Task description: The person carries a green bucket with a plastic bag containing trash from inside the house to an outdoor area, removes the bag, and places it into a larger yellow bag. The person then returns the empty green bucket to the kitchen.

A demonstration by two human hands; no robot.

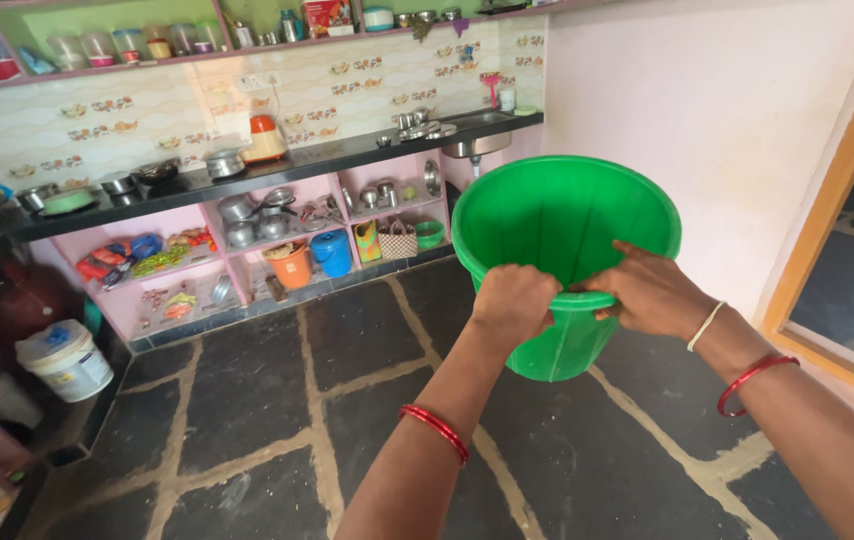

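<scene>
A large green plastic bucket (557, 215) hangs in the air in front of me, tilted so that its empty inside faces me. My left hand (513, 303) is closed on the near rim of the bucket. Just to the right of it, my right hand (652, 293) grips the same rim, thumb over the edge. Both wrists carry red bangles, and the right wrist also has a pale thread.
Dark stone floor (347, 420) spreads below. A black counter (247, 175) with pots and pink shelves runs along the far wall, ending at a steel sink (477, 143). An orange bucket (293, 266), a blue bucket (332, 252) and a white tub (67, 360) stand on the floor. A doorway (847, 260) opens right.
</scene>
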